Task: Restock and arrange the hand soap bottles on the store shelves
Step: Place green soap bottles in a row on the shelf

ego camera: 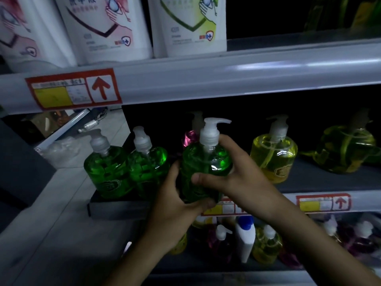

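A green hand soap bottle (203, 162) with a white pump stands at the front of the middle shelf (321, 183). Both hands hold it. My left hand (177, 205) grips its lower left side and base. My right hand (235, 174) wraps its right side, with the thumb across the front. Two more green bottles (107, 168) (147, 159) stand side by side to its left. A pink bottle (189, 137) is partly hidden behind it. Yellow bottles (274, 153) (346, 149) stand to the right.
The upper shelf rail (206, 79) carries a red price tag (72, 89), with white refill pouches (103, 27) above it. The lower shelf holds yellow, pink and white bottles (245, 238). The shelf ends at left, where floor and clutter (61, 149) show.
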